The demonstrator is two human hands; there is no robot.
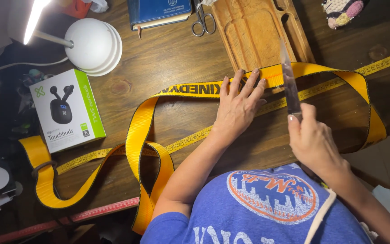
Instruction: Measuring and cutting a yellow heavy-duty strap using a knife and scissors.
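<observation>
Pressing flat left hand point(239, 106) on woven yellow strap point(195, 88), right hand point(311, 138) grip closed around clear ruler point(290, 86)

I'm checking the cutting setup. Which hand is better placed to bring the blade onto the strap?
Probably right: the right hand holds the long steel knife blade upright by the wide yellow woven strap, while the left hand lies flat, pinning it.

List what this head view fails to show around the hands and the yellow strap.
- Clear ruler in the right hand: its lower end is hidden by the fingers.
- Yellow strap: the stretch under the left hand is covered.
- Scissors: blades cut off by the top edge.
- Tape measure: markings too small.
</observation>
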